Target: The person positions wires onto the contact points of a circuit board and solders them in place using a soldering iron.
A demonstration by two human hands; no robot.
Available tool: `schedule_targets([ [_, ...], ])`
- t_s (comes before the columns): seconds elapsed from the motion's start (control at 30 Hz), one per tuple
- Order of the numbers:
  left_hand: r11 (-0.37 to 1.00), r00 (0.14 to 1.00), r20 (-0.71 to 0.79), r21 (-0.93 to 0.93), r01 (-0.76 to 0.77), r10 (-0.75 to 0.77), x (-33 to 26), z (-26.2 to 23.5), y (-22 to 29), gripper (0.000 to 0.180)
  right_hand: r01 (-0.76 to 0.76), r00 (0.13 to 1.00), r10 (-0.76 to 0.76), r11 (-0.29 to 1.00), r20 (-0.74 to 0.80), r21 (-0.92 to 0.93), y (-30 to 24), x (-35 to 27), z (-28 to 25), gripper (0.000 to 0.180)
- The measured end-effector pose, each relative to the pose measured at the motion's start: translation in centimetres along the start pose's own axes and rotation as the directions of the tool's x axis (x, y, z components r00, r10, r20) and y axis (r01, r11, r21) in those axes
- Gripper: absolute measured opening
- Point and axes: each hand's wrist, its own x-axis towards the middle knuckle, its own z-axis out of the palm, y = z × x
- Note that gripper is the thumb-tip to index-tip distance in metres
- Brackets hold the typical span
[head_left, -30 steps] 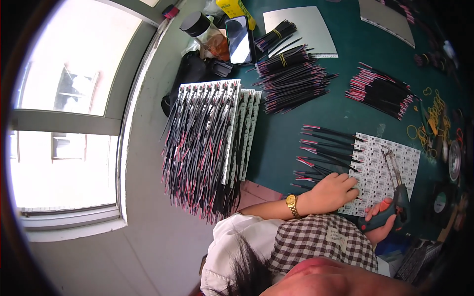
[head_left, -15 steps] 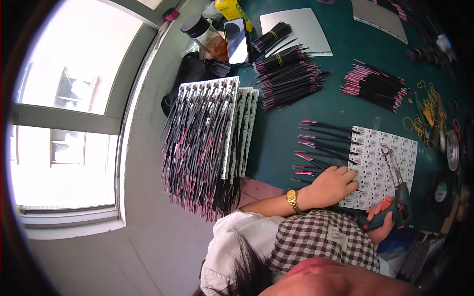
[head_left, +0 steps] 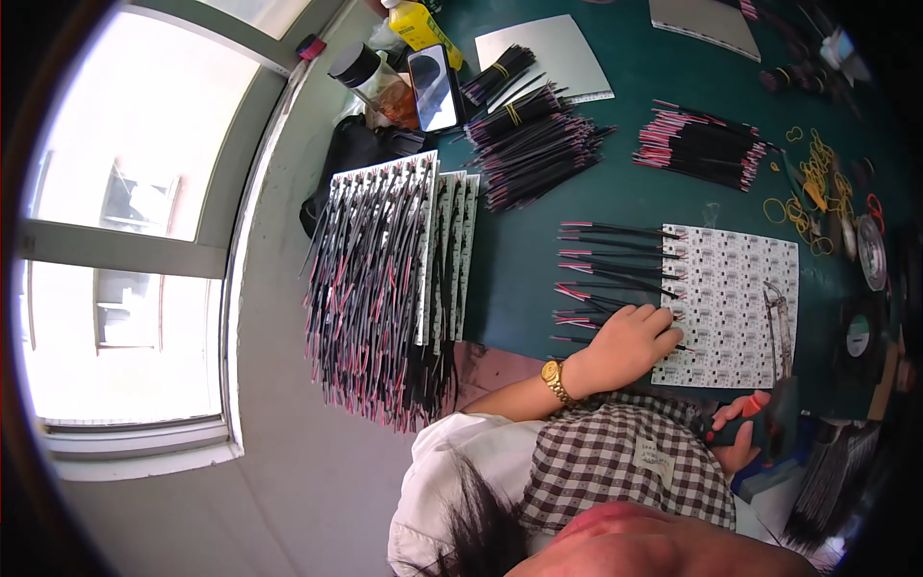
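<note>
A white circuit board panel (head_left: 729,308) with rows of small dark parts lies on the green table in front of me. Short black wires (head_left: 611,258) with red and white ends stick out leftward from its left edge. My left hand (head_left: 627,351), with a gold watch (head_left: 555,381) on the wrist, rests at that edge, fingers pinched on a wire whose tip (head_left: 685,349) reaches onto the board. Wrapped round the red-and-dark handle of a soldering gun (head_left: 781,409), my right hand (head_left: 736,440) is at the board's lower right corner. The gun's metal tip is over the board's right part.
At left, stacked boards (head_left: 431,260) carry many hanging wires. Wire bundles (head_left: 538,144) and a loose wire pile (head_left: 704,144) lie farther back. A phone (head_left: 435,88), a jar (head_left: 370,82) and a yellow bottle (head_left: 420,31) stand near the window. Yellow rubber bands (head_left: 817,183) lie at right.
The whole view has shifted slightly. The soldering gun has moved right and toward me relative to the board. My left hand keeps its place at the board's left edge.
</note>
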Motion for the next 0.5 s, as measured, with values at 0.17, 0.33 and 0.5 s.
schedule_targets([
  [0.17, 0.999, 0.997, 0.069, -0.024, -0.029, 0.030, 0.0, 0.9, 0.2, 0.016, -0.197, 0.979, 0.191, 0.974, -0.065, -0.109, 0.7, -3.2, -2.8, 0.045],
  [0.33, 0.999, 0.999, 0.035, -0.012, -0.032, 0.032, -0.2, 1.7, -1.4, 0.023, -0.210, 0.963, 0.247, 0.938, 0.106, -0.277, 2.8, -3.8, -5.3, 0.056],
  [0.5, 0.996, 0.999, 0.031, 0.079, -0.033, 0.030, 0.2, 2.3, -1.8, 0.032, -0.330, 0.897, 0.401, 0.886, 0.183, -0.326, -1.0, -0.9, -3.1, 0.054],
])
